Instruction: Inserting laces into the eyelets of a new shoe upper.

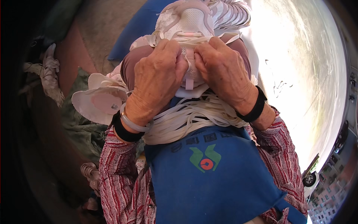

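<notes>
A white and pale pink sneaker lies on my lap, its toe pointing away from me and a pink pull tab at its near end. My left hand and my right hand are both closed over the shoe's lacing, one on each side of its tongue. Flat white shoelace crosses the shoe just beyond my knuckles, and loose ends stick out past both fists. The fingertips are curled under, so the exact grip on the lace is partly hidden.
A thick bundle of white laces lies across my lap, over a blue apron. More pale shoe pieces sit at my left, beside dark green cloth. White strings hang farther left. Brightly lit ground stretches along the right.
</notes>
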Demonstrator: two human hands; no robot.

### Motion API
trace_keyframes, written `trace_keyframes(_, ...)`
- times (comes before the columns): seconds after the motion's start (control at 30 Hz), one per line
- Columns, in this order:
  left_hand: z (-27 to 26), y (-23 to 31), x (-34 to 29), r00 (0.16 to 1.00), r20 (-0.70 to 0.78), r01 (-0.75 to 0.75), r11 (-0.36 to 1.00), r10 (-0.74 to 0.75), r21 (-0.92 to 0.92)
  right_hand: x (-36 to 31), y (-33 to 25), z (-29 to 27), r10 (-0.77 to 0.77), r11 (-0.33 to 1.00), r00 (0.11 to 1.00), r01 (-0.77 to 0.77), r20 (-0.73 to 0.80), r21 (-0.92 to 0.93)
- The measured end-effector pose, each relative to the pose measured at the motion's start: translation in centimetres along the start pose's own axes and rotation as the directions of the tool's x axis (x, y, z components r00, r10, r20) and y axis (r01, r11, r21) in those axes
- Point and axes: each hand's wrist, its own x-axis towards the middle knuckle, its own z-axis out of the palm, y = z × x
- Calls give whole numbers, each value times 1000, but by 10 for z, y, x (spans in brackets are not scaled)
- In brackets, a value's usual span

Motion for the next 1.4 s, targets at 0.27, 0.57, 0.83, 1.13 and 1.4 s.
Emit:
trace_keyframes(0.27, 3, 6, 0, 998, -25, 55, 993, -58, -105, 5, -7, -8, 22, 993, 997, -13, 72, -121)
trace_keyframes(0.57, -12, 11, 3, 995, 93, 29, 996, -37, 89, 2, 0, -9, -20, 997, 998, 24, 58, -67)
trace_keyframes(0.83, -23, -5, -5, 928, 263, 356, 843, -266, -403, -13, 0, 2, 31, 991, 998, -22, -62, 134)
trace_keyframes(1.13, -29, 14, 1, 989, 141, 89, 914, -35, -396, -14, 3, 5, 47, 976, 994, -24, -102, 215)
trace_keyframes(1.4, -20, 27, -19, 985, 170, 64, 990, -41, -129, -6, 8, 4, 4, 967, 993, 26, -116, 255)
